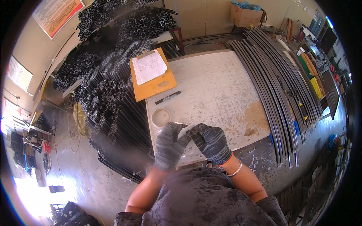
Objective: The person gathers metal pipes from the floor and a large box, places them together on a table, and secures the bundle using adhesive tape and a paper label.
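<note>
Wearing grey-and-black striped knit gloves [166, 150], a silvery bangle [239, 170] at the right wrist [229, 166], and a dark mottled short-sleeved garment [203, 199]

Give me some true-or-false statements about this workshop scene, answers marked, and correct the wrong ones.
1. The left grip and right grip wear grey gloves. True.
2. The grips are spread wide apart. False: they are close together, a small pale item between them.
3. The pen lies on top of the clipboard. False: it lies on the tabletop beside it.
4. White paper lies on the clipboard. True.
5. A bracelet circles the left wrist. False: it circles the right wrist.
6. Long dark bars lie right of the tabletop. True.
</note>
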Demonstrator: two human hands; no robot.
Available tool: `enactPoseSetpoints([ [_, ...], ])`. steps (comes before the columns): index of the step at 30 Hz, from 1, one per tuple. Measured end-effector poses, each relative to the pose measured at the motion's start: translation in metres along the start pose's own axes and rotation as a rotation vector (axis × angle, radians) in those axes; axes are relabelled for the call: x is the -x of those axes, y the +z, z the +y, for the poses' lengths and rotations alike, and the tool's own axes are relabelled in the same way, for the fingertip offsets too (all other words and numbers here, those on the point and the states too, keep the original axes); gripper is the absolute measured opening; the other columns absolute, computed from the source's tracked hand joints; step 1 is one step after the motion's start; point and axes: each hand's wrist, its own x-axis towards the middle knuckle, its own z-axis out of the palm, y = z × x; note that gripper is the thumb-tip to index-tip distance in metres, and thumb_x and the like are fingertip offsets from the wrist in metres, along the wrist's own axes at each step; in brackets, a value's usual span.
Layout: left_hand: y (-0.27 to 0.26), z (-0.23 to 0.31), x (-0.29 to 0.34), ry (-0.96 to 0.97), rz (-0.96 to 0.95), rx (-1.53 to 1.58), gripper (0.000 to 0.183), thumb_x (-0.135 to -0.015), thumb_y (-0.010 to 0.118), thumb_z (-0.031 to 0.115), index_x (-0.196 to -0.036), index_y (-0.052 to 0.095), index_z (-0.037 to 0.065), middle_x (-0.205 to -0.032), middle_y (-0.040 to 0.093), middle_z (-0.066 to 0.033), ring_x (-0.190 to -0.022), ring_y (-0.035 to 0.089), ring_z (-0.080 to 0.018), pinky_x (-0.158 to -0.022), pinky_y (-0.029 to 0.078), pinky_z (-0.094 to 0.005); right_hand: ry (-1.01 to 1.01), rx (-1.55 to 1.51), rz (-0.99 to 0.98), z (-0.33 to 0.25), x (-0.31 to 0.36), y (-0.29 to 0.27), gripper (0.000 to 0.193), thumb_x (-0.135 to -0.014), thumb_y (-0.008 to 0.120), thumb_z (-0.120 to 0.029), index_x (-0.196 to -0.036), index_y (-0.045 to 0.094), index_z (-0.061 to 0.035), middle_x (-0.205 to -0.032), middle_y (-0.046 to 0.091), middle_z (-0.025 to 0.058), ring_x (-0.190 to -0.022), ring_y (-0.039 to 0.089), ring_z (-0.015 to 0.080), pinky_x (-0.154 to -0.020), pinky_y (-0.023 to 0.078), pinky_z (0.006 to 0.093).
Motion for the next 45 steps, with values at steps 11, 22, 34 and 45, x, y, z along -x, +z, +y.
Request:
enactPoseSetpoints([
  [11, -0.003, -0.008, -0.003, 0.004, 0.059, -0.072, 0.009, -0.08, 0.065, 0.0, -0.086, 0.06, 0.0, -0.079, 0.064, -0.0041, -0.074, 0.056, -0.0082, -0.07, 0.047, -0.0237, -0.186, 0.208, 0.097, -0.016, -0.001, -0.005, 0.019, -0.074, 0.068, -0.006, -0.092, 0.063, -0.0051, -0.069, 0.062, 0.0138, -0.056, 0.06, 0.0306, -0.049, 0.047, 0.0381],
  [22, -0.004, 0.001, 0.016, -0.038, -0.084, 0.168, 0.02, -0.085, 0.06, 0.0, -0.105, 0.062, -0.002, -0.108, 0.064, -0.0072, -0.096, 0.058, -0.0121, -0.087, 0.045, -0.0257, -0.121, -0.065, 0.162, -0.008, -0.001, -0.006, 0.017, -0.075, 0.064, -0.005, -0.092, 0.062, -0.0038, -0.079, 0.064, 0.0147, -0.068, 0.063, 0.0323, -0.059, 0.05, 0.0392],
  [34, -0.005, -0.012, 0.026, -0.186, -0.064, 0.663, 0.029, -0.083, 0.065, 0.008, -0.11, 0.06, 0.0, -0.097, 0.065, -0.0055, -0.088, 0.059, -0.0122, -0.08, 0.048, -0.0258, -0.25, 0.142, 0.123, -0.013, 0.009, -0.012, 0.012, -0.077, 0.065, -0.01, -0.087, 0.06, -0.0076, -0.069, 0.058, 0.0087, -0.06, 0.059, 0.0259, -0.05, 0.045, 0.0372],
  [45, 0.003, 0.017, 0.028, 0.105, -0.035, -0.093, 0.019, -0.085, 0.062, 0.005, -0.102, 0.066, -0.001, -0.091, 0.068, -0.0046, -0.081, 0.059, -0.008, -0.075, 0.048, -0.0234, -0.454, 0.305, 0.156, -0.012, 0.019, -0.013, 0.035, -0.068, 0.063, -0.006, -0.102, 0.058, -0.0055, -0.066, 0.053, 0.0072, -0.055, 0.054, 0.0246, -0.044, 0.04, 0.0368],
])
